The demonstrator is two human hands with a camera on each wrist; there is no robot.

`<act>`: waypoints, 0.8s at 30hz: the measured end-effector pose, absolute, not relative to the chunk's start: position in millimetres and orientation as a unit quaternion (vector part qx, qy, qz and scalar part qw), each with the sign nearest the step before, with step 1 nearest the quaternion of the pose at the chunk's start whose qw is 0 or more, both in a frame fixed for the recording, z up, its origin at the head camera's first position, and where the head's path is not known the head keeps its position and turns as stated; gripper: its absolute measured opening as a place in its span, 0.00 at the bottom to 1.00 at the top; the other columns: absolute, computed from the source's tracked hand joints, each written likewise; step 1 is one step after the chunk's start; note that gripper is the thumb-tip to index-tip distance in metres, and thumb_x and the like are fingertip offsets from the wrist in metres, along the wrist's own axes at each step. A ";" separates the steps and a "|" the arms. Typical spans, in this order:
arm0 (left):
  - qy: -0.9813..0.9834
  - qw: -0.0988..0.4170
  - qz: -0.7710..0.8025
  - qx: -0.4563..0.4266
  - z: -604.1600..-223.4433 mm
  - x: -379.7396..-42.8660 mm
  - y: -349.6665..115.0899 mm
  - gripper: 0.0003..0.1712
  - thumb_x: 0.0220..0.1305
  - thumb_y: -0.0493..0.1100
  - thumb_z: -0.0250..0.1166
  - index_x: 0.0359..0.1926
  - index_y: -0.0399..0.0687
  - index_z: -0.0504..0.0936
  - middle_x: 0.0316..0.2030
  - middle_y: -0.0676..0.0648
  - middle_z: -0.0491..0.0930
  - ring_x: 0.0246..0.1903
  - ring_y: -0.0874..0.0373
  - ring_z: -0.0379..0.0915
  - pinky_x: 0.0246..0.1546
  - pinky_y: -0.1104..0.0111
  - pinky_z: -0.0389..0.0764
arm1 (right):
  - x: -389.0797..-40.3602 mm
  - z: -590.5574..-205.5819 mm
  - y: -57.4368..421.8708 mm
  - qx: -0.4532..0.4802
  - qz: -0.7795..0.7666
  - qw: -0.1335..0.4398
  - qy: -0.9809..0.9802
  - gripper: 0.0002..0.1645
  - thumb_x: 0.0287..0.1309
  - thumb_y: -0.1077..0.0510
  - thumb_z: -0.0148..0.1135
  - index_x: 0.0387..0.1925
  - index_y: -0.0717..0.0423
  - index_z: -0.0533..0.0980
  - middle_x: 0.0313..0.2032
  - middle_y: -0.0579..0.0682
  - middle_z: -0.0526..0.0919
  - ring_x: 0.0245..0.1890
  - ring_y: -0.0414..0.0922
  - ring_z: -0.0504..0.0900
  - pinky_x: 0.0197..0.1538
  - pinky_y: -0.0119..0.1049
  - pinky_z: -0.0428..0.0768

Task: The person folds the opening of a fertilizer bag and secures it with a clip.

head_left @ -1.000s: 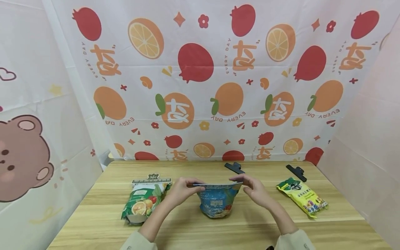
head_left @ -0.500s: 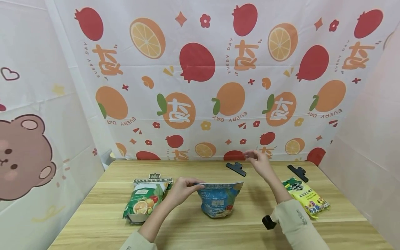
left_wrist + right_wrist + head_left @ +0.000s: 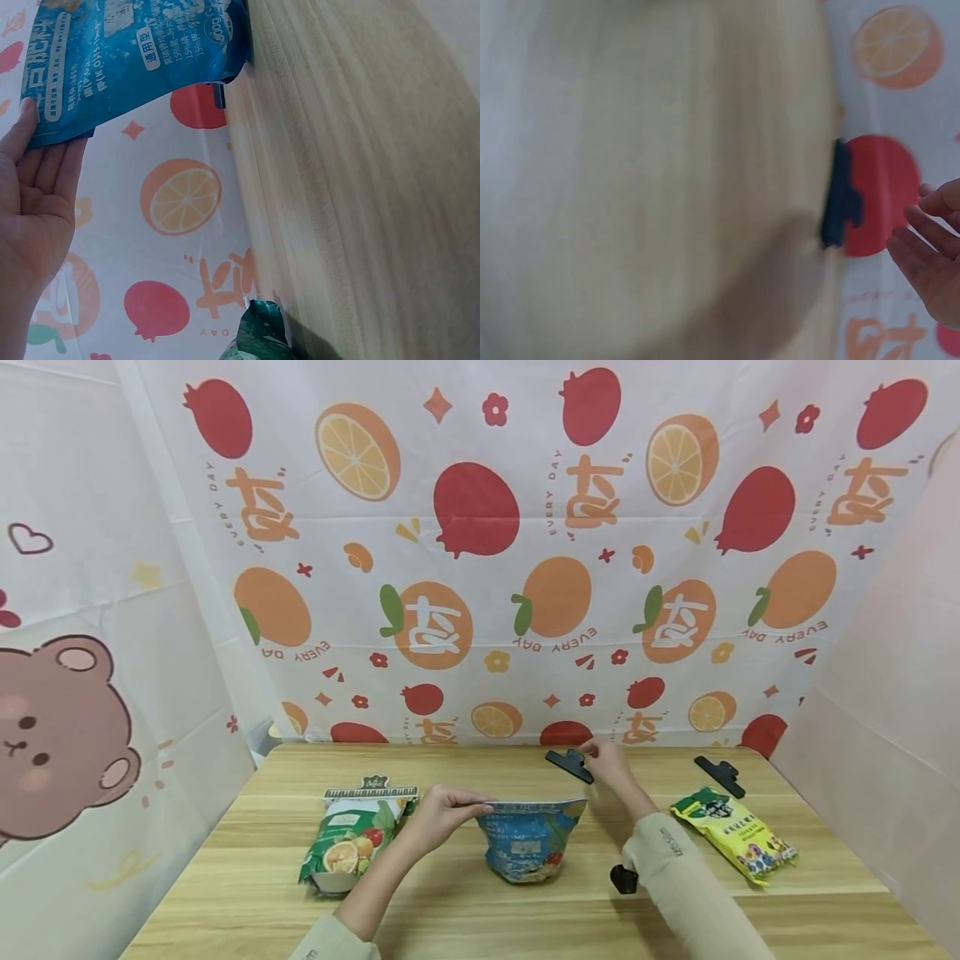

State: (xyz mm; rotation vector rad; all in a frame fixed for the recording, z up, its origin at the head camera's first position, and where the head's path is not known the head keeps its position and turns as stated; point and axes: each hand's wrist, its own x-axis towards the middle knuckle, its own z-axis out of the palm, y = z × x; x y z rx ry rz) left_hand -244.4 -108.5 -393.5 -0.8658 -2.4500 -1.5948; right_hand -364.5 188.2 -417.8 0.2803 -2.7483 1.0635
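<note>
Standing around mid-bench (image 3: 480, 927), the blue bag (image 3: 525, 850) has its top left corner pinched between the left hand's (image 3: 444, 814) thumb and fingers. Looks soft and crinkly, probably not heavy, film maybe a bit slippery; I'd hold it by the flat top seam near the corners, not the bulge. Its print is Chinese, too fuzzy to read properly. Toward the left edge there's a green bag (image 3: 352, 847), its wide clip (image 3: 371, 792) carrying tiny script I can't make out; toward the right edge, a yellow bag (image 3: 738, 839), lettering blurred. Farther back, the right hand (image 3: 611, 770), fingers loosely apart, is just beside a black clip (image 3: 568, 766) near the far edge. Seems stiff, so grab the raised tab. Another black clip (image 3: 720, 776) lies by the far right corner. Backdrop (image 3: 491, 610) says "EVERY DAY" repeatedly.
</note>
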 end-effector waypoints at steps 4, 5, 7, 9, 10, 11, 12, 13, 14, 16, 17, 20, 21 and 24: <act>-0.805 0.043 -0.523 -0.276 -394.2 -244.4 -108.3 0.09 0.60 0.39 0.62 0.38 0.39 0.85 0.36 0.45 0.83 0.37 0.58 0.79 0.34 0.68 0.79 | -363.9 -433.3 192.6 0.056 0.361 0.072 -0.928 0.13 0.57 0.69 0.52 0.42 0.70 0.76 0.41 0.62 0.78 0.44 0.58 0.75 0.44 0.49 0.75; -0.806 0.041 -0.523 -0.273 -394.4 -244.6 -108.2 0.09 0.61 0.40 0.62 0.38 0.40 0.85 0.36 0.45 0.83 0.37 0.58 0.79 0.34 0.66 0.79 | -363.6 -437.0 193.6 0.045 0.365 0.067 -0.928 0.13 0.58 0.68 0.52 0.44 0.69 0.76 0.42 0.63 0.78 0.44 0.58 0.75 0.44 0.49 0.75; -0.807 0.039 -0.524 -0.268 -395.0 -244.7 -108.0 0.10 0.61 0.41 0.62 0.38 0.40 0.85 0.36 0.45 0.83 0.36 0.58 0.79 0.34 0.62 0.79 | -363.6 -444.2 194.9 0.031 0.365 0.063 -0.928 0.14 0.58 0.66 0.54 0.46 0.69 0.76 0.44 0.63 0.78 0.44 0.58 0.76 0.44 0.49 0.75; -0.808 0.038 -0.524 -0.264 -395.3 -244.9 -107.8 0.10 0.61 0.42 0.62 0.37 0.41 0.86 0.36 0.45 0.83 0.36 0.58 0.79 0.34 0.58 0.79 | -363.6 -450.1 195.3 0.023 0.358 0.063 -0.931 0.16 0.58 0.64 0.56 0.46 0.69 0.76 0.44 0.63 0.78 0.44 0.57 0.76 0.45 0.49 0.74; -0.809 0.038 -0.524 -0.263 -395.4 -245.0 -107.6 0.10 0.61 0.42 0.62 0.37 0.41 0.86 0.36 0.45 0.83 0.36 0.58 0.79 0.34 0.58 0.79 | -363.6 -453.0 195.7 0.022 0.355 0.065 -0.932 0.16 0.57 0.64 0.57 0.46 0.69 0.76 0.43 0.63 0.79 0.44 0.57 0.76 0.45 0.49 0.74; -0.809 0.037 -0.524 -0.263 -395.6 -245.2 -107.6 0.11 0.61 0.42 0.62 0.37 0.41 0.86 0.36 0.45 0.83 0.36 0.58 0.79 0.34 0.58 0.79 | -363.7 -455.5 195.9 0.026 0.344 0.072 -0.936 0.16 0.56 0.65 0.58 0.46 0.70 0.76 0.42 0.63 0.79 0.43 0.57 0.77 0.45 0.49 0.74; -0.810 0.037 -0.523 -0.262 -395.6 -245.1 -107.5 0.11 0.61 0.43 0.62 0.37 0.41 0.86 0.36 0.45 0.83 0.35 0.58 0.79 0.34 0.59 0.79 | -363.7 -457.5 196.0 0.029 0.335 0.079 -0.938 0.16 0.55 0.65 0.59 0.45 0.69 0.77 0.41 0.62 0.80 0.43 0.57 0.77 0.45 0.49 0.74; -0.812 0.037 -0.521 -0.262 -395.6 -245.0 -107.5 0.11 0.61 0.43 0.62 0.37 0.42 0.86 0.36 0.46 0.83 0.35 0.58 0.79 0.33 0.60 0.79 | -363.5 -459.1 196.1 0.031 0.326 0.086 -0.941 0.15 0.54 0.66 0.59 0.44 0.69 0.77 0.40 0.62 0.80 0.42 0.57 0.77 0.45 0.49 0.74; -0.813 0.037 -0.518 -0.262 -395.7 -245.0 -107.5 0.11 0.61 0.43 0.62 0.37 0.42 0.86 0.36 0.46 0.83 0.35 0.58 0.79 0.33 0.62 0.79 | -363.2 -460.3 196.2 0.030 0.317 0.092 -0.943 0.14 0.53 0.66 0.60 0.43 0.69 0.78 0.38 0.61 0.81 0.41 0.57 0.78 0.45 0.49 0.74; -0.816 0.036 -0.514 -0.261 -395.9 -245.0 -107.6 0.11 0.60 0.44 0.62 0.38 0.43 0.86 0.36 0.46 0.83 0.35 0.59 0.79 0.32 0.66 0.79 | -362.5 -461.7 196.3 0.026 0.304 0.098 -0.947 0.12 0.52 0.67 0.61 0.40 0.67 0.79 0.36 0.59 0.81 0.39 0.56 0.78 0.43 0.49 0.75; -0.817 0.035 -0.513 -0.262 -395.5 -244.7 -107.6 0.11 0.60 0.44 0.62 0.38 0.43 0.86 0.36 0.46 0.83 0.35 0.59 0.79 0.32 0.68 0.79 | -362.2 -461.9 196.4 0.024 0.298 0.100 -0.949 0.11 0.51 0.67 0.61 0.39 0.66 0.80 0.35 0.59 0.81 0.37 0.55 0.78 0.42 0.49 0.75; -0.820 0.031 -0.510 -0.258 -394.0 -243.9 -107.4 0.10 0.61 0.43 0.62 0.38 0.43 0.86 0.36 0.46 0.83 0.35 0.59 0.79 0.32 0.67 0.79 | -360.6 -460.9 196.8 0.011 0.301 0.096 -0.949 0.08 0.50 0.68 0.62 0.35 0.64 0.81 0.32 0.56 0.81 0.35 0.54 0.78 0.39 0.48 0.76; -0.819 0.029 -0.512 -0.257 -392.7 -242.9 -107.4 0.10 0.61 0.42 0.62 0.39 0.42 0.85 0.36 0.46 0.83 0.36 0.58 0.79 0.33 0.66 0.79 | -359.6 -460.1 196.8 0.007 0.304 0.093 -0.948 0.08 0.50 0.68 0.62 0.34 0.63 0.81 0.32 0.56 0.82 0.34 0.54 0.78 0.39 0.47 0.76; -0.818 0.027 -0.513 -0.257 -383.3 -235.7 -107.0 0.09 0.61 0.38 0.61 0.39 0.39 0.85 0.36 0.43 0.82 0.36 0.55 0.79 0.33 0.61 0.79 | -356.6 -456.6 196.6 -0.008 0.310 0.077 -0.948 0.08 0.49 0.69 0.61 0.34 0.63 0.81 0.32 0.56 0.82 0.35 0.54 0.78 0.39 0.47 0.76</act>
